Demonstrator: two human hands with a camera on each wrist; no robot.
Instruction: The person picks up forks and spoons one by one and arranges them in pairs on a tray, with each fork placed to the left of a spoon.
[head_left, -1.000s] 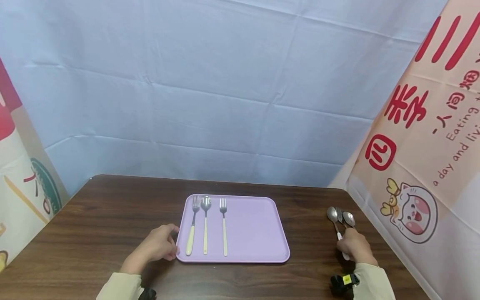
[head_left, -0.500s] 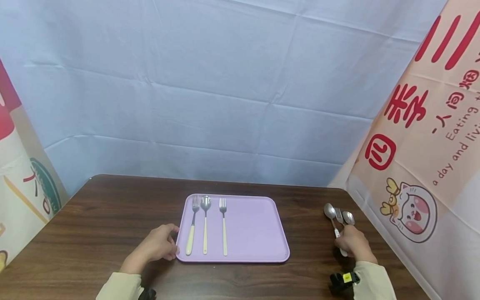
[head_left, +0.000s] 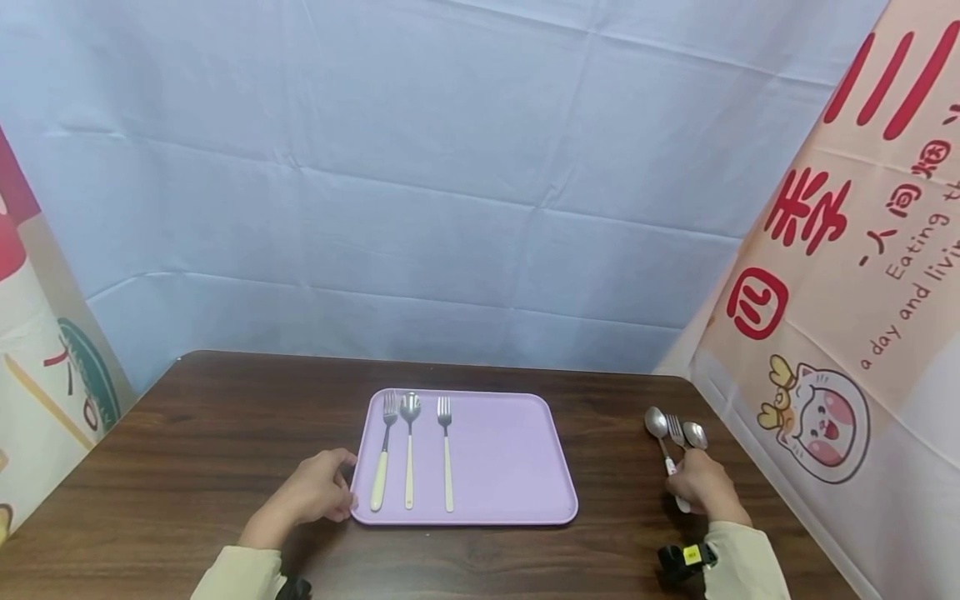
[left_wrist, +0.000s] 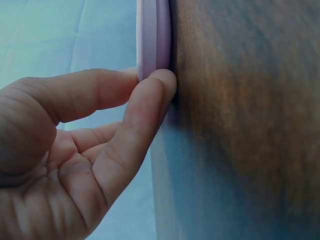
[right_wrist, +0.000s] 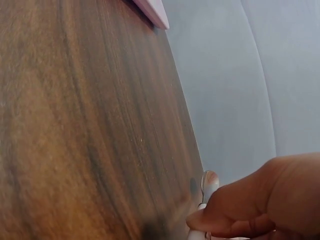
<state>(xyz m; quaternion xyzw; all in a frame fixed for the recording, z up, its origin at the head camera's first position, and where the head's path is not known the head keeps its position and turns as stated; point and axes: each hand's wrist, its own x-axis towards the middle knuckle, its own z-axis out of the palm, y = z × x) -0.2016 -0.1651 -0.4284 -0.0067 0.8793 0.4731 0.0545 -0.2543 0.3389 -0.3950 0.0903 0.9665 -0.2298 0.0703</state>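
Observation:
My left hand (head_left: 315, 487) pinches the left rim of a lilac tray (head_left: 513, 458); the left wrist view shows thumb and fingers on the tray's edge (left_wrist: 152, 40). On the tray's left half lie a fork (head_left: 380, 479) with a thick cream handle, a spoon (head_left: 409, 467) and a slimmer fork (head_left: 447, 467). At the table's right, my right hand (head_left: 705, 483) grips a white-handled spoon (head_left: 656, 422), its bowl pointing away. Beyond the fingers show another fork (head_left: 675, 431) and a second spoon (head_left: 696, 435), their handles hidden by the hand.
The dark wooden table (head_left: 225, 433) carries everything. A pale blue cloth (head_left: 420, 208) hangs behind it. A printed cloth (head_left: 810, 400) slopes down along the right edge, close beside my right hand. Another printed cloth (head_left: 45, 367) hangs at the left.
The spoon in my right hand has shifted slightly left and away. The fork beside it has turned so its tines show clearly. My left hand stays on the tray rim.

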